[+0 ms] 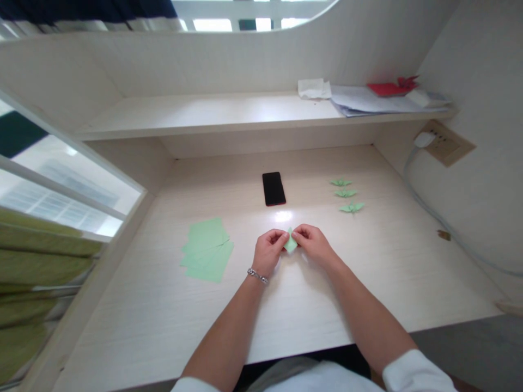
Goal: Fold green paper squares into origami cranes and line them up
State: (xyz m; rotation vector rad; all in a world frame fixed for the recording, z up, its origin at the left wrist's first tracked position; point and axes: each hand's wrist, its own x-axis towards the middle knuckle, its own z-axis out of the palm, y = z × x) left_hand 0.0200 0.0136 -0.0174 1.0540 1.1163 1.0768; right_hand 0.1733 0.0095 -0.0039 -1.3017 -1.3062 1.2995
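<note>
Between my two hands is a small piece of folded green paper (290, 243), diamond-shaped, just above the desk. My left hand (269, 249) pinches its left edge between thumb and fingers; a chain bracelet (257, 276) circles that wrist. On the opposite edge, my right hand (312, 242) grips the paper the same way. Loose green paper sheets (208, 250) lie overlapping to the left of my hands. Farther right, three folded green paper cranes (345, 194) sit in a column with wings spread.
A black phone (273, 189) lies beyond my hands. Above the desk's back runs a shelf (204, 111) with white papers (368, 102) and a red folded paper (386, 89). At right, a white charger (424, 140) is plugged into a wall socket (447, 144), its cable (425, 204) trailing down.
</note>
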